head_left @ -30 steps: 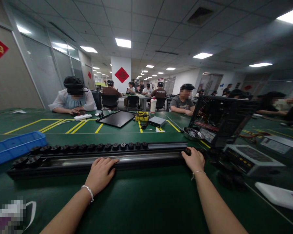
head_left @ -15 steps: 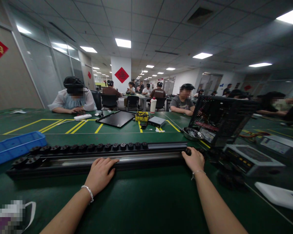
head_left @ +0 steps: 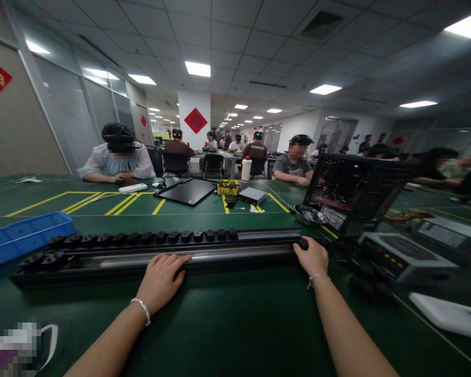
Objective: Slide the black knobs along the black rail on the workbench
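Observation:
A long black rail (head_left: 102, 262) lies across the green table in front of me. Several small black round parts (head_left: 149, 237) sit in a row along its far track. My left hand (head_left: 160, 280) rests on the rail's near edge, fingers laid over it. At the rail's right end my right hand (head_left: 313, 257) is curled around a small black part (head_left: 303, 244).
A blue bin (head_left: 23, 235) stands at the left. An open computer case (head_left: 353, 191), a metal bowl (head_left: 309, 214) and a grey unit (head_left: 404, 254) stand to the right. More black parts (head_left: 371, 290) lie by them. Other people sit at tables behind.

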The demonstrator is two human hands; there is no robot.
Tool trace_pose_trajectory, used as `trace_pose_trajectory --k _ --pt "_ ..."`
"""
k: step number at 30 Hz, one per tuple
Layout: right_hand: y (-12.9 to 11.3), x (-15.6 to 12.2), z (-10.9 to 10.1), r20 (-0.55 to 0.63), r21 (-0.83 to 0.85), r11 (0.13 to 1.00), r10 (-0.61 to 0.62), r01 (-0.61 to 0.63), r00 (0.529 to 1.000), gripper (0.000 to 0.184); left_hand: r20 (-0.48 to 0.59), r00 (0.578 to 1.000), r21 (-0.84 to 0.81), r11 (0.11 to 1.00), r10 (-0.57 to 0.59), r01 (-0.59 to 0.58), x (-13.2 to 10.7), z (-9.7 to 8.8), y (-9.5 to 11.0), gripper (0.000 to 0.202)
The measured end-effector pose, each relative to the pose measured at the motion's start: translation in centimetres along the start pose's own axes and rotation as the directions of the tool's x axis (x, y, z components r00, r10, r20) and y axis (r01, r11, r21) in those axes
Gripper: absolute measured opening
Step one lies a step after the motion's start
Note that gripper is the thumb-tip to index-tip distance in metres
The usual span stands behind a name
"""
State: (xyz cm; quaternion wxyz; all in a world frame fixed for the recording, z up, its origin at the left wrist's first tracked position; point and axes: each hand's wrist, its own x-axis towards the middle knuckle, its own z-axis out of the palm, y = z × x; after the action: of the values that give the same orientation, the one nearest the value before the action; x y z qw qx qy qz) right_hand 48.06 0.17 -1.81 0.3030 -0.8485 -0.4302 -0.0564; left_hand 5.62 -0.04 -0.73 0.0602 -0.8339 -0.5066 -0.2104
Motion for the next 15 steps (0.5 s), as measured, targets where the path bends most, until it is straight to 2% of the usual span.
trace_pose_trajectory --k 10,15 --pt "-0.02 0.17 -0.24 0.03 0.014 1.0 0.006 -0.006 1.0 0.046 -0.003 1.0 -0.003 1.0 0.002 -0.002 0.0 0.23 -0.17 0.032" --pt "-0.33 -0.55 -0.55 0.004 -0.025 0.996 0.081 -0.081 0.997 0.047 -0.007 1.0 -0.004 1.0 0.008 -0.009 -0.03 0.12 -0.13 0.031"
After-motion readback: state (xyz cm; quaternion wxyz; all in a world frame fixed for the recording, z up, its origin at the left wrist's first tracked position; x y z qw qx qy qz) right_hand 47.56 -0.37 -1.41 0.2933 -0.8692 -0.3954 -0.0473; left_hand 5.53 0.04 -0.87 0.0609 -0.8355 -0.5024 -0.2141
